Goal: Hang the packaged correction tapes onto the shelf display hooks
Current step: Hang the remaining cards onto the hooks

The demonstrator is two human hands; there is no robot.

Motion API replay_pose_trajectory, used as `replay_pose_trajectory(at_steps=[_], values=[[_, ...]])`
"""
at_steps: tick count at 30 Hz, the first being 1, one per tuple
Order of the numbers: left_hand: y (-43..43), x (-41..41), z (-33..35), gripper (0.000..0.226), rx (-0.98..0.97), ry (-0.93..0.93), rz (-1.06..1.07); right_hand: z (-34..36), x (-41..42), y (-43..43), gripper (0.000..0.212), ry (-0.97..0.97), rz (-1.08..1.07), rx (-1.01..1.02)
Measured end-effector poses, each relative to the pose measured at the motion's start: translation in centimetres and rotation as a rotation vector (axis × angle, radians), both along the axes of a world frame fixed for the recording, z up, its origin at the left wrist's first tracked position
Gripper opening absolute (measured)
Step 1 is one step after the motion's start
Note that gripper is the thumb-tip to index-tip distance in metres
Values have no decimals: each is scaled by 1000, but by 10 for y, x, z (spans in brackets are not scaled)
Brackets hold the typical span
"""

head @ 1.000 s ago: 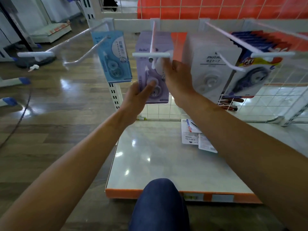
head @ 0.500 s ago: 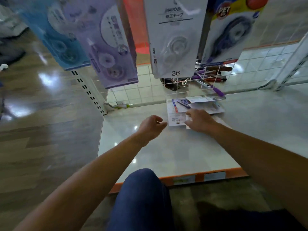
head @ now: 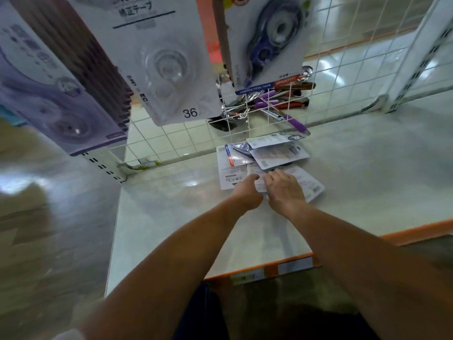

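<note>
Packaged correction tapes (head: 277, 153) lie loose on the shelf (head: 171, 217), under and just beyond the right hand (head: 284, 190), which rests spread on one. Likely light, stiff, slick cards: pinch at a card edge. Whether the left hand (head: 247, 192) grips cannot be told.

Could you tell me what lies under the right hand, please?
A flat white carded package on the glossy pale shelf; the right hand covers its left part, hiding any grip.

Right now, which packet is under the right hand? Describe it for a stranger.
On the pale shelf with the orange front edge lies a pile of packets. It is the white packet nearest that edge, under the right hand, poking out to its right.
</note>
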State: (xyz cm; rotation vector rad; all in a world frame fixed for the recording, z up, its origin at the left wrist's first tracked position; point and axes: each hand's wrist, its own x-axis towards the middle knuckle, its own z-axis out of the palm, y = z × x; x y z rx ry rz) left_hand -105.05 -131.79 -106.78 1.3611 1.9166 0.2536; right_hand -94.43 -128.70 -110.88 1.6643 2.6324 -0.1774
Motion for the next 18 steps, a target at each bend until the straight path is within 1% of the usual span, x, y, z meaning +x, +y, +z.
replay_pose_trajectory(at_steps=[3, 5, 9, 11, 13, 16, 18], values=[[7, -3, -6, 61, 8, 126, -77, -6, -1, 4, 34, 10, -35, -12], [8, -5, -12, 59, 27, 193, -101, -5, -2, 6, 31, -18, -27, -9], [3, -9, -18, 57, 112, 236, -83, 4, -1, 4, 29, -31, 16, 3], [-1, -14, -19, 55, 165, 223, -40, 12, 0, 4, 30, -14, 33, 13], [-7, -21, -15, 51, 235, 167, 35, 23, 3, 7, 29, 13, 63, -2], [-17, -32, -5, 47, 372, 31, 130, 55, 9, 12, 32, 128, 80, -134], [-25, -37, 7, 45, 409, -32, 156, 83, 10, 15, 28, 186, 101, -162]])
